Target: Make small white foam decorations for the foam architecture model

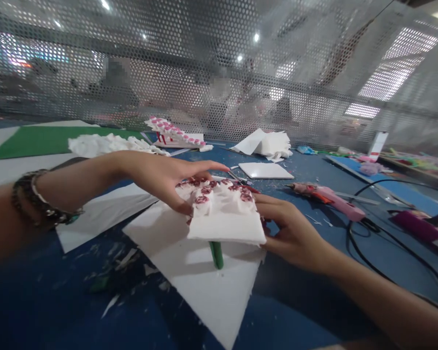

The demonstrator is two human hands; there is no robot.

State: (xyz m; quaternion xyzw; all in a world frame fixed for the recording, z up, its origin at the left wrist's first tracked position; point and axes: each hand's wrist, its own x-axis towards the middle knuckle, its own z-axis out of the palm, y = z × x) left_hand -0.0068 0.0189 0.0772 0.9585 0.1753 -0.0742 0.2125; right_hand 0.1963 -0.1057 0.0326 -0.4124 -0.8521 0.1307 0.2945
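Green flat sheet (40, 138) lying far left on blue tabletop (73, 301), crumpled white material (109, 145) bunching beside it. Left hand (164, 177), wrist wearing dark beaded bracelets (44, 199), spanning left side of white slab (226, 226) bearing dark-red rosettes; cannot tell whether clasping or merely touching. Slab showing centrally over angular white sheet (222, 301), green stick (216, 255) protruding beneath. Right hand (295, 231) grasping slab's right edge. Pink glue gun (332, 199) lying farther right.

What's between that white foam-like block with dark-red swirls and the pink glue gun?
The head view shows the person's right hand, touching the white block, then a strip of blue tabletop before the pink glue gun.
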